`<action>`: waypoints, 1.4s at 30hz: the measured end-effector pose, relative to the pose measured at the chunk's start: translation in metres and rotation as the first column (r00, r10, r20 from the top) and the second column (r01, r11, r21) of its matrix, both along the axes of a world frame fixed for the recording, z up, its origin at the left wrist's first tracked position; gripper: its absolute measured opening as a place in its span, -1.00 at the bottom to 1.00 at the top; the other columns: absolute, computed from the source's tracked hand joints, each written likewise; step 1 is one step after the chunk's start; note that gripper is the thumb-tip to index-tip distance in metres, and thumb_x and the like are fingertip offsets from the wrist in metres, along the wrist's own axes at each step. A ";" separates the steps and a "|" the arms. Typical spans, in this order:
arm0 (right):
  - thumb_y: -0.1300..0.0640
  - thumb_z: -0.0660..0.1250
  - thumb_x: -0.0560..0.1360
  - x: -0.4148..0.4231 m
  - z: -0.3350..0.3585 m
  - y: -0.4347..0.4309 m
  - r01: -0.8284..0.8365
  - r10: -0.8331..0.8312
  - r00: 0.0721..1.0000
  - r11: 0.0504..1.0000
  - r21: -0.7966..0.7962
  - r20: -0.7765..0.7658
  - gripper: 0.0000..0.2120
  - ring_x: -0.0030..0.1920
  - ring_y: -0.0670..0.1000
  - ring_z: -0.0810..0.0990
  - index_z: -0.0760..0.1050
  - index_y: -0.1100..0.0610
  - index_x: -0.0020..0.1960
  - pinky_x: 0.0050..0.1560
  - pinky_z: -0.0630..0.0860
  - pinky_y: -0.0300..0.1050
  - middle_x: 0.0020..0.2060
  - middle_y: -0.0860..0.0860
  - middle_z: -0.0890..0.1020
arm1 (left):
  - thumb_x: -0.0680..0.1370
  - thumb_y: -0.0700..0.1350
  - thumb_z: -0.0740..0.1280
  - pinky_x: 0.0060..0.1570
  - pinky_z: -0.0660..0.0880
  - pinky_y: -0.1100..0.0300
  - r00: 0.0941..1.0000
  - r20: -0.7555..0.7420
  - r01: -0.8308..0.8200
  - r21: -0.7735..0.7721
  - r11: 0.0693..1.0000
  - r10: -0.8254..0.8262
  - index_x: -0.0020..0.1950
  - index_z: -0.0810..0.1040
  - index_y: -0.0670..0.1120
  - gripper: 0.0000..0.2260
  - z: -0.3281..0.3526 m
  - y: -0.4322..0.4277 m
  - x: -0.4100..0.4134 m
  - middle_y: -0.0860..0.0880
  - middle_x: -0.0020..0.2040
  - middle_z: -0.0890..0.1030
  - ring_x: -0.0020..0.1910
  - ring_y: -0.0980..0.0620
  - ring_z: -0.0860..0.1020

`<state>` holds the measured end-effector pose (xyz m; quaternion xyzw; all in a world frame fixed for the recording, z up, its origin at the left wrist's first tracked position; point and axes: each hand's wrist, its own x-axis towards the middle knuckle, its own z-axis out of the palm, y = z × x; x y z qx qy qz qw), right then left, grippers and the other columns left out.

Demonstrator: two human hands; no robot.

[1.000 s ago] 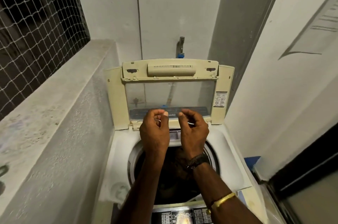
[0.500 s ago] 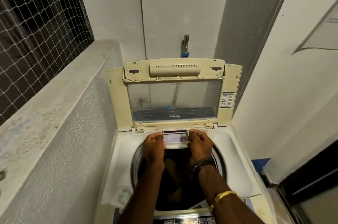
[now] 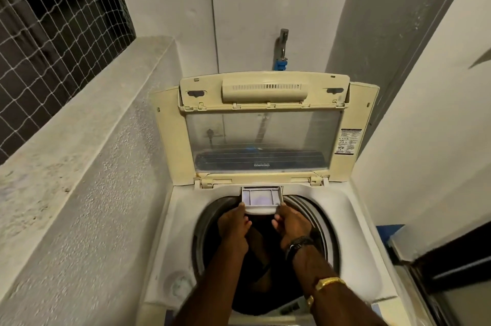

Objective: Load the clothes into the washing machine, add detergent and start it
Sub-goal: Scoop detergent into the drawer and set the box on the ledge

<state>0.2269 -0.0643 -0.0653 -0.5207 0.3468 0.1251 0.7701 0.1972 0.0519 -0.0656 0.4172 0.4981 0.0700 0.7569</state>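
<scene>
- Head view: bare plastered walls close in a narrow corner, with a netted window (image 3: pixel 53 41) over the concrete ledge (image 3: pixel 87 123) on your left and a tap (image 3: pixel 283 45) on the back wall above the washing machine (image 3: pixel 364 246).
- Its lid (image 3: pixel 265 129) stands propped upright against that wall, so the drum mouth is open below you; dark clothes (image 3: pixel 261 259) appear to lie inside, though the drum is too shadowed to say how full it is.
- The detergent drawer (image 3: pixel 261 199) sits at the far rim of the drum, centred under the lid hinge, and is drawn part-way out towards you (its long axis runs left to right).
- Your left hand (image 3: pixel 233 227) pinches the drawer's near-left corner and your right hand (image 3: pixel 291 224) the near-right corner, both gripping its front lip from below.
- The drawer lies straight ahead of both hands, neither nearer than the other, so I judge any further travel runs along your own line of reach, towards you or back in.
- No detergent container is in sight, and whether the pale compartments already hold any I cannot tell.
</scene>
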 end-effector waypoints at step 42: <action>0.22 0.43 0.53 0.023 -0.042 0.011 0.186 -0.191 0.981 0.974 0.128 0.026 -0.75 0.08 0.13 0.62 0.61 0.26 0.18 0.10 0.61 -0.01 -0.05 0.12 0.68 | 0.57 -0.25 0.37 0.22 0.50 0.06 0.985 0.069 -0.123 -0.350 0.929 0.157 0.22 0.54 -0.33 -0.74 -0.024 0.001 0.024 -0.20 -0.04 0.63 0.13 -0.13 0.58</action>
